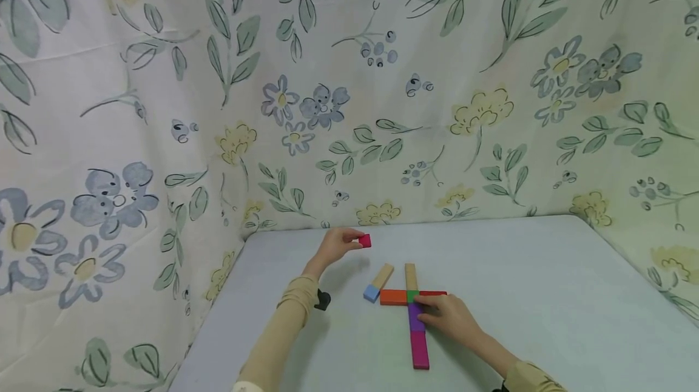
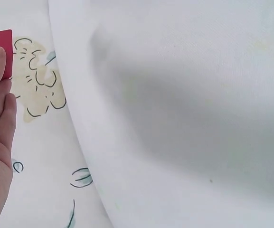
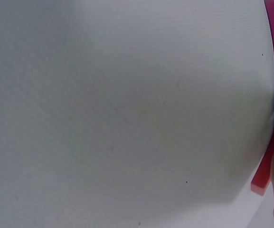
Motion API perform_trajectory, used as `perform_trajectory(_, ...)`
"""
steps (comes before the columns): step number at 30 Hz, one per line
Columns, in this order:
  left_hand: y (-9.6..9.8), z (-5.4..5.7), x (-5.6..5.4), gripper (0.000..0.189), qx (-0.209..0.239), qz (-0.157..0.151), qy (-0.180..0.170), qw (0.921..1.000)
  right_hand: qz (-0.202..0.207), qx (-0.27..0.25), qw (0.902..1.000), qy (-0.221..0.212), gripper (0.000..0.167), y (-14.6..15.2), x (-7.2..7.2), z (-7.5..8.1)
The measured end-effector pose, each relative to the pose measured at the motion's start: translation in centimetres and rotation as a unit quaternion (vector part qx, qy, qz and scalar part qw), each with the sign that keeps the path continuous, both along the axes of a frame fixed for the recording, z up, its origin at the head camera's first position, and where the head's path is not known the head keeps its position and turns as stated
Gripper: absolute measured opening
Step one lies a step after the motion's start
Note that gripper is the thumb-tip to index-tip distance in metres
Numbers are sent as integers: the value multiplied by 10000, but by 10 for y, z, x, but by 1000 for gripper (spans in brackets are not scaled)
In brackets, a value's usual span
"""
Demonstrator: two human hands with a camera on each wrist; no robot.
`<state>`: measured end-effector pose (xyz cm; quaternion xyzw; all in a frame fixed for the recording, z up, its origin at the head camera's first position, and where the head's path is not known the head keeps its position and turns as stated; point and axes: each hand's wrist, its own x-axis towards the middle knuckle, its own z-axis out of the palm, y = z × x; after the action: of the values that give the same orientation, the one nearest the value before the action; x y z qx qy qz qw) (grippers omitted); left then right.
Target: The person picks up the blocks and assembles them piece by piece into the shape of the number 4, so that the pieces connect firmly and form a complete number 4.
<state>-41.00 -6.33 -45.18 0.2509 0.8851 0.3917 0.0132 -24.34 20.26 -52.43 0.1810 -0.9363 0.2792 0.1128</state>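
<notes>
My left hand (image 1: 334, 245) pinches a small red block (image 1: 364, 241) between thumb and fingers, held up over the far left of the table; the left wrist view shows the red block's (image 2: 4, 53) long side. My right hand (image 1: 450, 318) rests at a flat cross of blocks, its fingers touching near the green block (image 1: 412, 296) and the purple block (image 1: 417, 317). Also in the cross are an orange block (image 1: 393, 297) on the left, a partly covered red block (image 1: 434, 293) on the right, a plain wooden block (image 1: 411, 277) and a magenta block (image 1: 419, 351).
Left of the cross lie a light blue block (image 1: 371, 293) and another wooden block (image 1: 384, 273), end to end at a slant. The white table (image 1: 546, 295) reaches back to a floral curtain (image 1: 371, 88). Dark wrist gear (image 1: 323, 300) shows at the left forearm.
</notes>
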Motion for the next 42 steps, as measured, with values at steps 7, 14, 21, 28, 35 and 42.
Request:
perform_trajectory(7, 16, -1, -3, 30, 26, -120, -83, 9999, 37, 18, 10000, -38, 35, -1, 0, 2)
perform_trajectory(14, 33, -4, -3, 31, 24, -334, -92, 9994, 50, -61, 9999, -93, 35, -3, 0, 5)
perform_trajectory(21, 45, -4, -2, 34, -29, -550, -225, 9982, 3, -64, 9998, -206, 35, -1, -1, 5)
perform_trajectory(28, 49, -7, -4, 33, -59, -540, -193, 9983, 52, -75, 9999, -135, 35, 1, -1, 3)
perform_trajectory(35, 54, -17, -5, 32, -85, -565, -228, 9981, 85, -38, 9998, -179, 35, 0, -1, 3)
perform_trajectory(42, 62, -24, -1, 33, -217, -714, -114, 9971, 40, -20, 9996, -285, 35, 0, -2, 2)
